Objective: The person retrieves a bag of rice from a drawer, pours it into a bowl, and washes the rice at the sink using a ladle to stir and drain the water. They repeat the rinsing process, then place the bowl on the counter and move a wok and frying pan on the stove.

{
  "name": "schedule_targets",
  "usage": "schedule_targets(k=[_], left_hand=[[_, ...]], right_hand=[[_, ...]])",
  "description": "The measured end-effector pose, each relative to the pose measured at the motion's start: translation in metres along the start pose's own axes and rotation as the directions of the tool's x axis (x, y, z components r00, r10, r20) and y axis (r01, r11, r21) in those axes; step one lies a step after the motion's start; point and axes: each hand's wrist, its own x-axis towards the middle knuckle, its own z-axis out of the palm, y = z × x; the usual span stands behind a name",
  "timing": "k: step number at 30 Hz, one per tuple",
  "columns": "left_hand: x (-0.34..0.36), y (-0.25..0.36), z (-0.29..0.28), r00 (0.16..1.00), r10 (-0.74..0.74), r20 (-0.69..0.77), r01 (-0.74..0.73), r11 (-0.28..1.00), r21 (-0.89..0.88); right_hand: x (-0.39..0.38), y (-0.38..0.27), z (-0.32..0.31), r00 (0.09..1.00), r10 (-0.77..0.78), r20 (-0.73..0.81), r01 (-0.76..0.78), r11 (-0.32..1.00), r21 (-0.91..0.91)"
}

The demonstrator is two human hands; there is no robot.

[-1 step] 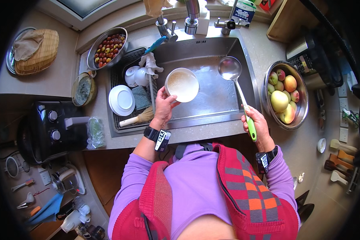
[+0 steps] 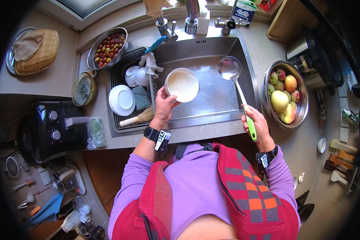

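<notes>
My left hand (image 2: pixel 164 105) grips the rim of a white bowl (image 2: pixel 183 85), thumb on the near edge, above the left part of the steel sink (image 2: pixel 212 110). Something pale and grainy, brownish toward one side, shows inside the bowl; I cannot tell what it is. In my right hand (image 2: pixel 257 125) is a ladle (image 2: pixel 229 69), its light green handle end wrapped by my fingers. The ladle's round steel head hangs over the right side of the sink, apart from the bowl.
A dish rack (image 2: pixel 113 110) on the left holds white bowls, a plate and a brush (image 2: pixel 142 117). Behind it stands a bowl of red-brown fruit (image 2: pixel 110 50). To the right sits a steel bowl of peaches and apples (image 2: pixel 306 108). The faucet (image 2: pixel 191 24) rises behind the sink.
</notes>
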Motion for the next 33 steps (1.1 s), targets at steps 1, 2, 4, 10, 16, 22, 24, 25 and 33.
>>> schedule_targets(k=[1,2,4,10,16,22,24,25,33], left_hand=[[-0.001,0.001,0.000,1.000,0.004,-0.008,-0.004,1.000,0.012],[-0.001,0.002,0.000,1.000,0.004,-0.015,-0.004,1.000,0.026],[-0.002,0.003,0.001,0.999,0.002,-0.032,0.000,0.999,0.049],[-0.005,0.008,0.003,0.998,0.016,-0.061,-0.006,0.988,0.154],[-0.006,0.011,0.005,0.997,0.033,-0.074,-0.020,0.983,0.181],[-0.007,0.015,0.008,0.995,0.053,-0.083,-0.031,0.968,0.248],[-0.007,0.017,0.009,0.995,0.056,-0.087,-0.031,0.961,0.274],[-0.007,0.017,0.010,0.994,0.058,-0.091,-0.029,0.957,0.289],[-0.008,0.024,0.014,0.993,0.079,-0.083,-0.048,0.945,0.323]], right_hand=[[0.000,0.000,0.001,1.000,0.002,0.001,-0.002,1.000,0.001],[-0.001,-0.001,0.002,1.000,0.011,0.015,-0.011,1.000,0.017],[-0.002,-0.002,0.003,1.000,-0.004,0.017,0.004,1.000,0.013],[-0.005,-0.002,0.006,0.999,-0.025,0.040,0.026,1.000,-0.004],[-0.004,0.003,0.006,0.998,-0.041,0.055,0.044,0.998,-0.052],[-0.005,0.006,0.005,0.997,-0.049,0.066,0.055,0.996,-0.077],[-0.006,0.006,0.005,0.996,-0.053,0.068,0.059,0.995,-0.083],[-0.006,0.006,0.005,0.996,-0.055,0.068,0.061,0.994,-0.087],[-0.008,0.005,0.010,0.994,-0.066,0.082,0.071,0.995,-0.066]])
